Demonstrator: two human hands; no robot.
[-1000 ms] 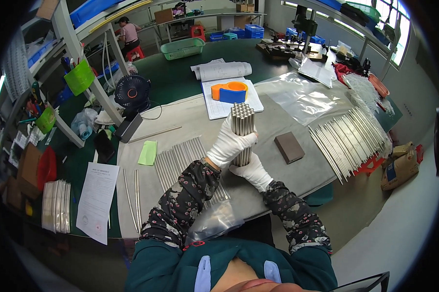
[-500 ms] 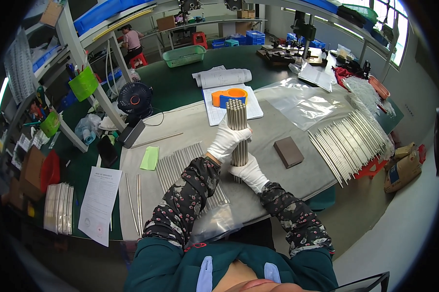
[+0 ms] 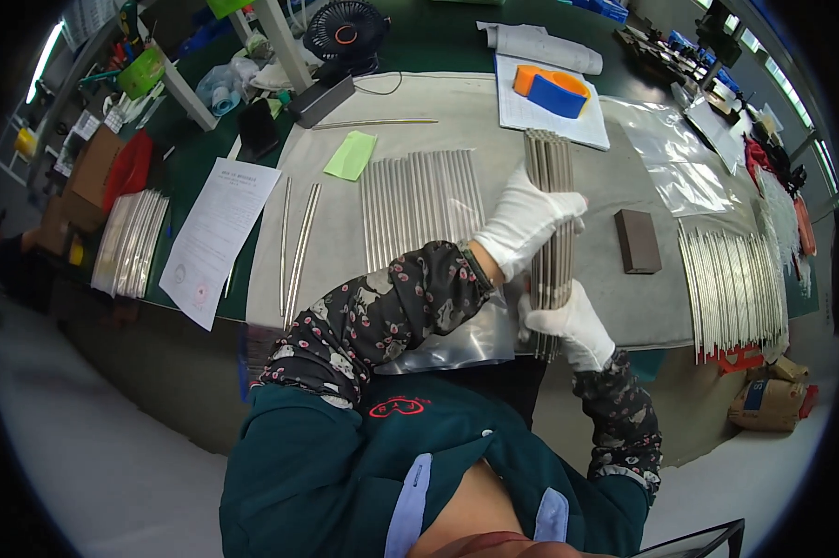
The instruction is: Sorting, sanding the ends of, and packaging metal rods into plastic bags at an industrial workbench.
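Both hands are clamped on one bundle of long metal rods [image 3: 550, 219], which stands roughly on end over the near edge of the worktop [image 3: 457, 102]. The left hand [image 3: 528, 221], in a white glove, wraps around the bundle's middle from the left, while the right hand [image 3: 571, 323], also gloved, closes around it lower down, just above the bottom end; gripped at two heights like this, the rods stay gathered and their ends line up rather than splaying apart. The upper end of the bundle rises free above the left hand. Left of the bundle a row of similar rods [image 3: 422, 206] lies flat and side by side on the worktop, and further left of it two or three loose rods [image 3: 294, 246] lie apart from the rest. Right of the bundle sits a dark rectangular block [image 3: 637, 241], and beyond that a second fan of rods [image 3: 731, 284] runs along the worktop's right edge. Behind the bundle an orange and blue tape dispenser [image 3: 552, 90] rests on white paper, with clear plastic bags [image 3: 685, 153] to its right. A green slip [image 3: 351, 154] and a printed sheet [image 3: 217, 234] lie far left of the bundle, the sheet hanging over the worktop's edge, and a small black fan [image 3: 345, 31] stands at the back.
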